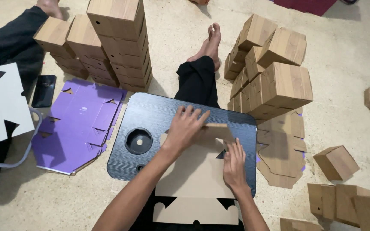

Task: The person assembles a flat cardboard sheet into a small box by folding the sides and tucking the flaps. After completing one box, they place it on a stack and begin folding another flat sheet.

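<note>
A flat brown cardboard box blank (195, 179) lies on a black lap table (150, 113) in front of me. My left hand (185, 127) presses down on the blank's far end and folds a flap (219, 129) upward. My right hand (234, 164) rests flat on the blank's right edge, fingers together, next to a dark notch. The near end of the blank hangs over the table's front edge.
Stacks of folded wood-grain boxes (116, 40) stand at the back left and more folded boxes (275, 72) at the right. Purple flat blanks (78, 126) lie left of the table, brown flat blanks (281, 147) lie right. A phone (43, 90) and another person's sleeve (9, 38) are at the far left.
</note>
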